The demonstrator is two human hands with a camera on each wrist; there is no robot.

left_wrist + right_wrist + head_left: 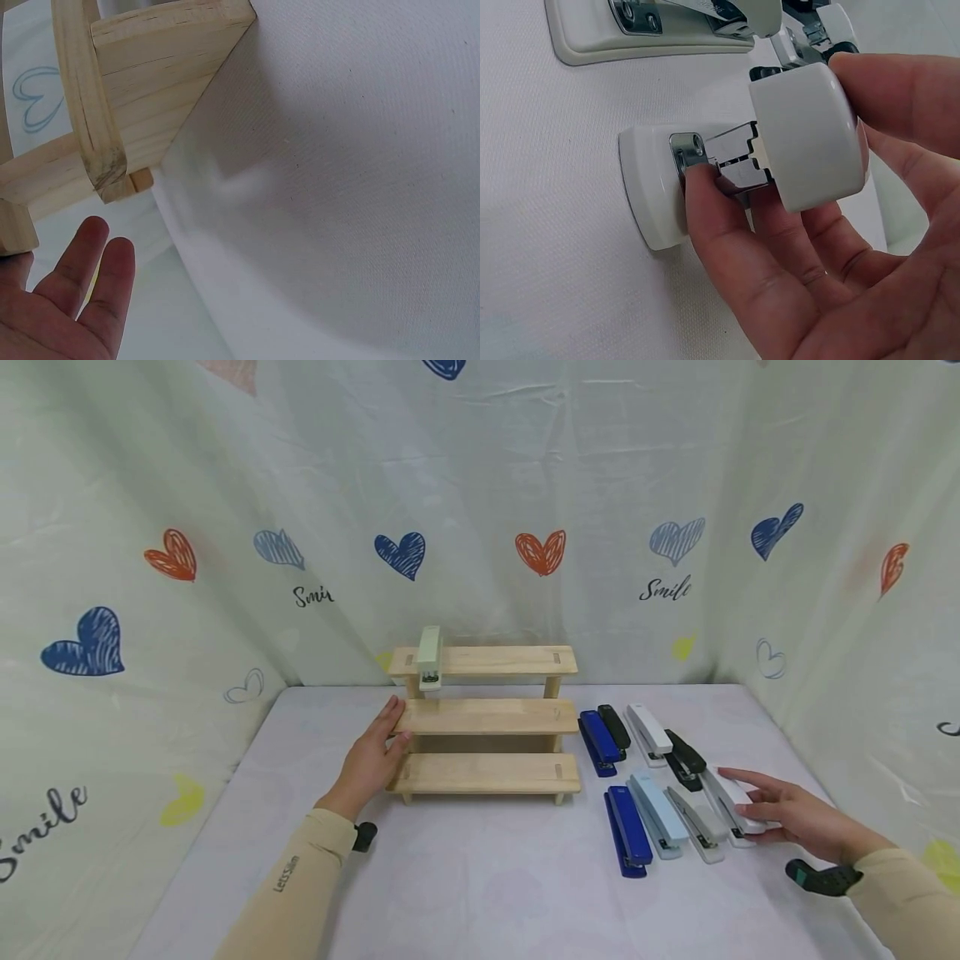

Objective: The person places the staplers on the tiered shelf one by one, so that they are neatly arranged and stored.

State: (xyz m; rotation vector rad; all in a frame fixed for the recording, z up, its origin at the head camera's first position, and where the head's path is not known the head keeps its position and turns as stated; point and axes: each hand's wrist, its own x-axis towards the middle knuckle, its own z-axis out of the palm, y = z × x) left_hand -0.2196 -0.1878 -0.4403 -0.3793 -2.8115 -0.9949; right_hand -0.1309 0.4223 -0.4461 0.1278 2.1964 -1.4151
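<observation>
My right hand grips the near end of a white stapler at the right of the table. In the right wrist view the thumb lies along one side of its top arm, with the fingers curled at the other side by the base. My left hand rests at the left end of a three-step wooden shelf, its fingers nearly straight against the middle board. A pale green stapler stands on the top board's left part.
Left of the held stapler lie a grey stapler, a light blue one and a dark blue one. Behind them are another dark blue stapler, a black one, a white one and another black one. A heart-print curtain surrounds the table.
</observation>
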